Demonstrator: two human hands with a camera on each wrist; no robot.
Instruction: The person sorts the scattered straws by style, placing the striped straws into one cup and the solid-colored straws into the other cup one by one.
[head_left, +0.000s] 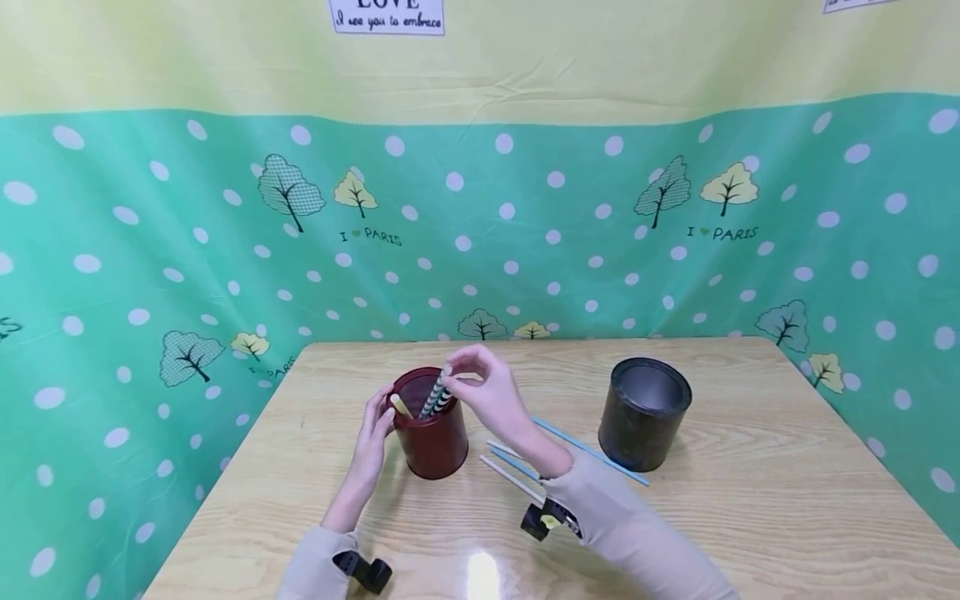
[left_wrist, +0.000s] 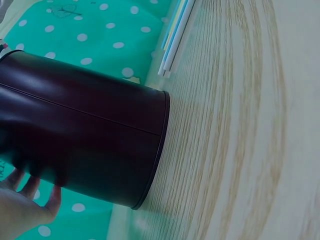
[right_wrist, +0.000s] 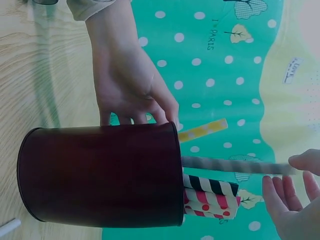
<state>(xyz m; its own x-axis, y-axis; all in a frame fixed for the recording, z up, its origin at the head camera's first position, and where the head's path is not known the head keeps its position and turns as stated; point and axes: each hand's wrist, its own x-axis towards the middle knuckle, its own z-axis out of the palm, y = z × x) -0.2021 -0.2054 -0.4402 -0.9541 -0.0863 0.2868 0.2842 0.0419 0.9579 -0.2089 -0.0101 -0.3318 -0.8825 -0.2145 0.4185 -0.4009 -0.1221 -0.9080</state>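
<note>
A dark red can [head_left: 437, 450] stands upright on the wooden table. My left hand [head_left: 371, 442] holds it from the left, fingers against its wall and near the rim. Over the can's mouth, my right hand [head_left: 489, 392] pinches the upper end of a grey striped paper straw [right_wrist: 235, 165] between thumb and fingers; the straw's lower end is hidden inside the can. Beside it a yellow straw [right_wrist: 205, 131] leans out near the left hand. A black-and-white striped straw [right_wrist: 212, 186] and red-patterned straws [right_wrist: 210, 204] also stick out of the can.
To the right stands a black can [head_left: 643, 421], open at the top. Between the two cans lie a long blue straw [head_left: 588, 448], a white straw [head_left: 512, 478] and other loose straws, partly under the right forearm. A green polka-dot cloth [head_left: 525, 267] hangs behind the table.
</note>
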